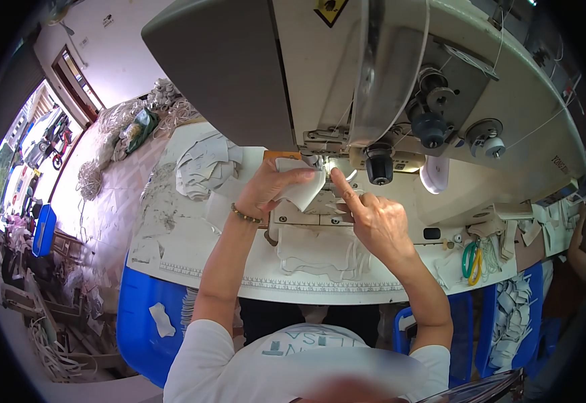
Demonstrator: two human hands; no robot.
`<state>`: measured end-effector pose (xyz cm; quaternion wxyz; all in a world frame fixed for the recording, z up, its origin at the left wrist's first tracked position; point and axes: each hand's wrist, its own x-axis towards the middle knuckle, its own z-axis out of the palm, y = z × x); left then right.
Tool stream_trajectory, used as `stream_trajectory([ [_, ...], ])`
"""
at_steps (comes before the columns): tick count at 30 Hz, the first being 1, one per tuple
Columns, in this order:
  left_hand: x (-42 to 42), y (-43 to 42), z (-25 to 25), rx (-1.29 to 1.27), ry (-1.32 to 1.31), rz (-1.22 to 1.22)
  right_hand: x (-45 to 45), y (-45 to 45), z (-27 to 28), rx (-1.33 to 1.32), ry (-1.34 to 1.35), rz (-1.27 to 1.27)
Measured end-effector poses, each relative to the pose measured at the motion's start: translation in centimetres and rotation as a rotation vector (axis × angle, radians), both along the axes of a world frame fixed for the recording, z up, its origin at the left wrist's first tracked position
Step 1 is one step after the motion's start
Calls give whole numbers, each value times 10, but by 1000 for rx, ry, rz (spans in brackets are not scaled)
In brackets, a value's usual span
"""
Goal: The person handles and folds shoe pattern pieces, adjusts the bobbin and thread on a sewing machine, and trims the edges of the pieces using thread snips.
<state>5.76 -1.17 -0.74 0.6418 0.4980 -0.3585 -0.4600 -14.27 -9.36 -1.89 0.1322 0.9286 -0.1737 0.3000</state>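
Note:
A folded white fabric piece [301, 188] is pinched between the thumb and fingers of my left hand [269, 185], just left of the needle area of a large sewing machine [333, 80]. My right hand [380, 225] has its index finger stretched toward the needle area, close to the fabric's right side; its other fingers are curled, and nothing shows in them. An orange piece [281, 155] lies behind my left fingers. Several flat white pieces [320, 248] rest on the table between my forearms.
A pile of white pieces [206, 164] sits at the table's left. Green and yellow scissors [473, 262] lie at the right. Blue bins [138, 316] with fabric pieces stand below the front edge. Another person's arm [578, 248] shows at the far right.

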Motion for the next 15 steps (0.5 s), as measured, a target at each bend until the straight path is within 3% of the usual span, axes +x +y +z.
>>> stream_trajectory([
  [9,-1,0,-1,1,-7,5,-1,-5,4,28,-29,30],
  [15,-9,6,10,36,71,26,-13,-50,-12,579,-491,143],
])
